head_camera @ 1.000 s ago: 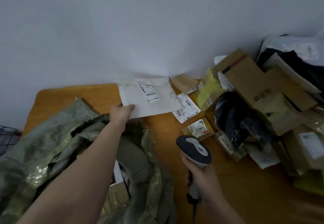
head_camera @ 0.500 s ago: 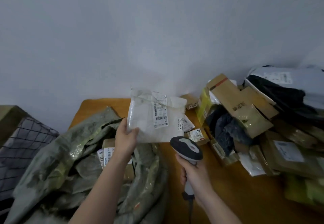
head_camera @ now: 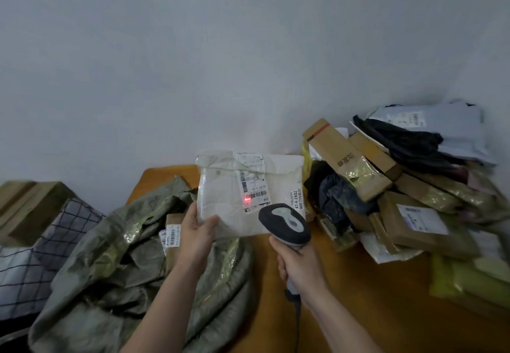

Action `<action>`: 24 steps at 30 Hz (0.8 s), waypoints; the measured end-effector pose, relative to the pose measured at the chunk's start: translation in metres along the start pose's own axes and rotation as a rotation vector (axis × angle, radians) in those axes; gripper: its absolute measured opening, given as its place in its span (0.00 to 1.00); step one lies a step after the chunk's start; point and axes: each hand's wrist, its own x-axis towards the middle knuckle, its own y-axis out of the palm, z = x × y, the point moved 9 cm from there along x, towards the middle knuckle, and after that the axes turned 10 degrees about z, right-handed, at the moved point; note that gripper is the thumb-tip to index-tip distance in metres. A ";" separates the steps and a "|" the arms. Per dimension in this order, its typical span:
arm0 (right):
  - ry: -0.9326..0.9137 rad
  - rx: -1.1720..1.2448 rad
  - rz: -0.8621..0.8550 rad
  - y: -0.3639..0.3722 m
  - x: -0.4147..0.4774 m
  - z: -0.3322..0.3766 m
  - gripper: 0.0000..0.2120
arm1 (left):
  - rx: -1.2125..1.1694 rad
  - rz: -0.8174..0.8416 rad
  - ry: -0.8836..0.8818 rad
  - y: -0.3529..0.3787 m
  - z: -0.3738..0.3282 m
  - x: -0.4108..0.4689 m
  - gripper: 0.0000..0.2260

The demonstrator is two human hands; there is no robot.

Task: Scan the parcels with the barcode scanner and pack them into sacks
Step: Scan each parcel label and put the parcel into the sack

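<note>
My left hand (head_camera: 197,229) grips the lower left corner of a white plastic parcel (head_camera: 220,195) and holds it upright above the table, label facing me. A red scanner dot glows on its barcode label (head_camera: 255,194). My right hand (head_camera: 299,265) grips the handle of the grey barcode scanner (head_camera: 285,224), whose head points at that label from just below and to the right. An olive-green woven sack (head_camera: 132,256) lies crumpled at the lower left with a labelled brown parcel (head_camera: 172,234) in its mouth.
A heap of cardboard boxes and poly bags (head_camera: 397,187) fills the right side of the orange table (head_camera: 358,297). A checked cloth (head_camera: 33,256) and a brown box (head_camera: 30,203) lie at the far left. A grey wall stands behind.
My left hand lifted the white parcel off the table and turned it upright. The scanner rose toward it, and a red dot now shows on the label.
</note>
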 end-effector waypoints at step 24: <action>-0.064 -0.002 0.043 -0.017 -0.021 0.008 0.21 | -0.010 -0.026 0.007 0.005 -0.001 -0.014 0.19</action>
